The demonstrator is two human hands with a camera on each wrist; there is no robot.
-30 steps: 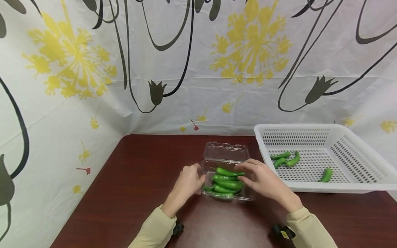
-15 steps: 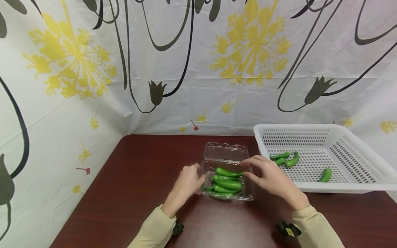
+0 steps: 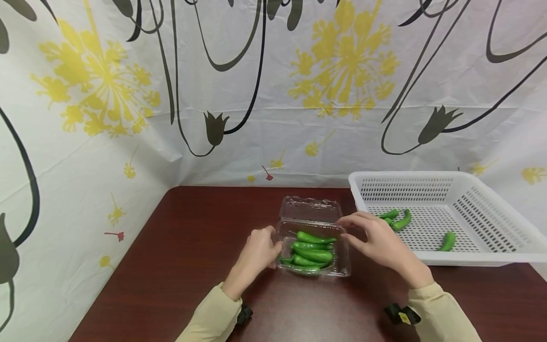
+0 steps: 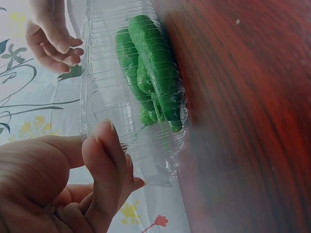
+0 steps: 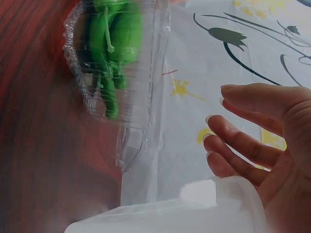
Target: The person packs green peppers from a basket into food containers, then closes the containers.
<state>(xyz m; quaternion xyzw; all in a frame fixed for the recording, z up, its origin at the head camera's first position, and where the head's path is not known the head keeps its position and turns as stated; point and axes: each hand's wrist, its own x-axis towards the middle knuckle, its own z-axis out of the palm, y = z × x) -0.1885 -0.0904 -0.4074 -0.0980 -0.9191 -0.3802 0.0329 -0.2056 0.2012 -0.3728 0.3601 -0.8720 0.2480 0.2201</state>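
A clear plastic clamshell box (image 3: 343,264) lies on the table with its lid (image 3: 310,209) folded back. Several green chili peppers (image 3: 315,255) rest side by side in its base. My left hand (image 3: 258,248) pinches the box's left rim between thumb and fingers, seen closely in the left wrist view (image 4: 92,174). Off the box's right side, my right hand (image 3: 378,237) hovers with relaxed, slightly bent fingers. Nothing is between them in the right wrist view, where the fingers (image 5: 243,141) are apart from the box.
A white perforated plastic basket (image 3: 474,258) stands on the right of the dark red table (image 3: 205,228). In it, several green peppers lie at the left, partly behind my right hand, and one pepper (image 3: 447,241) at the right. A patterned white cloth (image 3: 256,95) hangs behind.
My right hand has moved right, away from over the peppers to beyond the box's right rim. The left hand and the box have stayed in place.
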